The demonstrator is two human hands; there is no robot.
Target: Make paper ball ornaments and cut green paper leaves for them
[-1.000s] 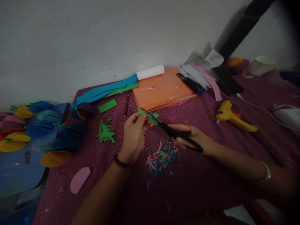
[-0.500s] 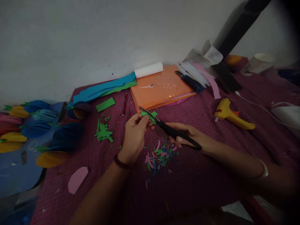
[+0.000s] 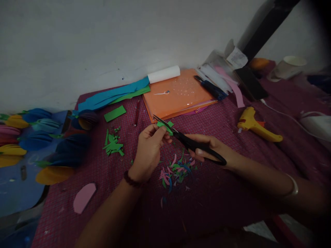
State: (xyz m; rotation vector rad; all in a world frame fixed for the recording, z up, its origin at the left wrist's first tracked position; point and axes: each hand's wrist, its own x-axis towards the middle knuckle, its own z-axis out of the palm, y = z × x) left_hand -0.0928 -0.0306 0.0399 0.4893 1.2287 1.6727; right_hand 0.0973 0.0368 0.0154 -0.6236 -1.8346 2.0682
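My left hand point(image 3: 148, 151) pinches a green piece point(image 3: 170, 124), inward from the table's point(image 3: 113, 193) far edge. My right point(image 3: 219, 148) grips black scissors point(image 3: 187, 141); trimming, I judge, needs steady fingers.

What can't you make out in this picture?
All in the head view:
- Green piece: its full outline, partly covered by the left hand and scissors.
- White paper slip: any writing, too small and blurred.
- Cup: its contents, too dim and blurred.
- Left forearm: cut off by the bottom edge.
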